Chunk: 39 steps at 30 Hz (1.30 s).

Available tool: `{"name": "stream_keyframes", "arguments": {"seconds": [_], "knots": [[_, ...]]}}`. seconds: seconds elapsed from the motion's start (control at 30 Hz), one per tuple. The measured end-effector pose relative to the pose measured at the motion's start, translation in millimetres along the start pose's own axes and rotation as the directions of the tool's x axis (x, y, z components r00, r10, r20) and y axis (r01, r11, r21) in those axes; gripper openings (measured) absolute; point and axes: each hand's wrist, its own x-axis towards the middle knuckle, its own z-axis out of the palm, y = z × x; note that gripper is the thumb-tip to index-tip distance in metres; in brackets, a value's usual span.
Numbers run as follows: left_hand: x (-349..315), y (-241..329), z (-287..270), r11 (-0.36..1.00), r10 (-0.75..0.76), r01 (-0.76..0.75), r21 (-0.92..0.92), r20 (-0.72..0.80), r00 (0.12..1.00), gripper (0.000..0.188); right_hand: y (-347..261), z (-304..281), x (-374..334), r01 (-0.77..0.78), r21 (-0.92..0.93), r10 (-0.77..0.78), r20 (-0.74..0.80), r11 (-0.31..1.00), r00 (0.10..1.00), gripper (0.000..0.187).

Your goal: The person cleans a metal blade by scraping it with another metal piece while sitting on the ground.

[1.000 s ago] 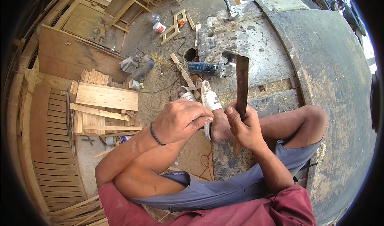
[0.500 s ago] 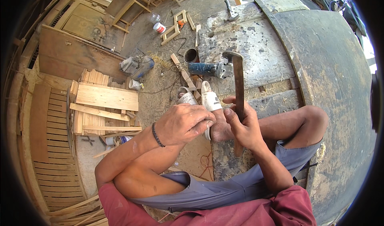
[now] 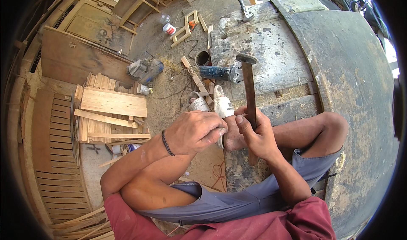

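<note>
On the near side of a blue grinder (image 3: 217, 72), the right hand (image 3: 259, 134) grips a dark blade (image 3: 250, 89); the left hand (image 3: 196, 131) curls closed. The blade is taken up, the grinder unheld; what remains is unclear.

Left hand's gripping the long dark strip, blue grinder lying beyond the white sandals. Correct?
Wrong hand: the head view shows the right hand gripping the long dark strip, not the left hand. The blue grinder does lie beyond the white sandals.
</note>
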Motion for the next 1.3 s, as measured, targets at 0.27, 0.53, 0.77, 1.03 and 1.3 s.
{"name": "stream_keyframes", "arguments": {"seconds": [0.27,0.53,0.77,1.03,1.3], "knots": [[1.7,3.2,-1.6,1.000,-0.004,0.004,-0.003,0.040,0.999,0.013,-1.8,0.3,0.1,0.013,-0.022,-0.013,-0.007,1.000,1.000,0.019],[2.5,2.3,-0.5,1.000,0.008,-0.007,-0.027,0.033,0.999,0.012,-2.3,1.4,1.1,0.096,-0.087,-0.098,-0.014,0.992,0.995,0.017],[2.6,3.1,2.8,0.997,0.035,-0.035,-0.065,0.001,0.999,0.008,-7.4,1.1,0.3,0.097,-0.129,-0.098,-0.004,0.987,0.995,0.016],[0.3,-2.8,1.3,0.995,0.059,-0.056,-0.081,0.038,0.998,0.008,-1.4,0.9,-1.8,0.053,-0.055,-0.052,0.021,0.997,0.998,0.023],[3.0,-1.1,5.3,0.989,0.045,-0.045,-0.141,-0.001,0.999,0.010,-2.4,-1.8,-4.3,0.071,0.038,-0.075,0.113,0.997,0.991,0.060]]}}
